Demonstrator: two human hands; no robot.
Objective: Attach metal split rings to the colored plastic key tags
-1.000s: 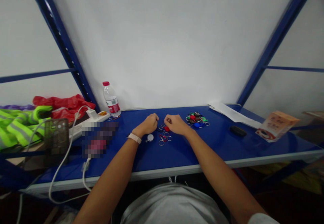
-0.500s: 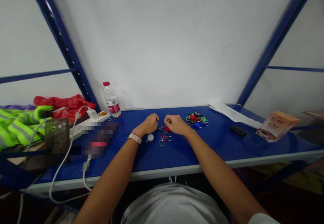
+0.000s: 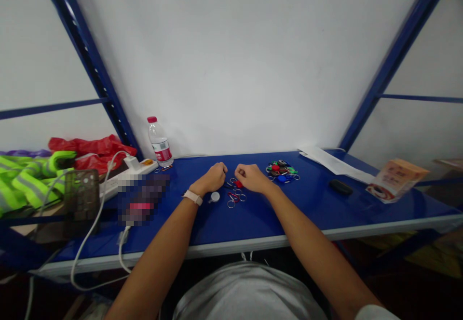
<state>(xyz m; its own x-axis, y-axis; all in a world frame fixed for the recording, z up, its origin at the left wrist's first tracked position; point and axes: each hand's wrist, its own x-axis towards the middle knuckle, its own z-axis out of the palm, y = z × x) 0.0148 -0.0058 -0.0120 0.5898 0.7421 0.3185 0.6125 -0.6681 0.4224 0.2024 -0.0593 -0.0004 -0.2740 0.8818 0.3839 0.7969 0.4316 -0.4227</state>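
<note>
My left hand (image 3: 215, 177) is closed above the blue tabletop, and its curled fingers hide whatever is in them. Facing it, my right hand (image 3: 251, 175) has its fingers bent together in a pinch; I cannot make out what they hold. A small gap separates the hands. Just below it lie a red round piece (image 3: 238, 184) and a small dark piece (image 3: 228, 184). Nearer me are red clips with metal split rings (image 3: 231, 204). A white round disc (image 3: 215, 196) lies by my left wrist. Beyond my right hand sits a pile of coloured round key-chain pieces (image 3: 282, 171).
On the left stand a water bottle (image 3: 161, 146) and a power strip (image 3: 146, 166) with white cables, near a blurred-out phone-like item (image 3: 144, 199). To the right lie white papers (image 3: 329, 162), a black case (image 3: 340, 187) and an orange-and-white box (image 3: 396, 181). Blue posts flank the table.
</note>
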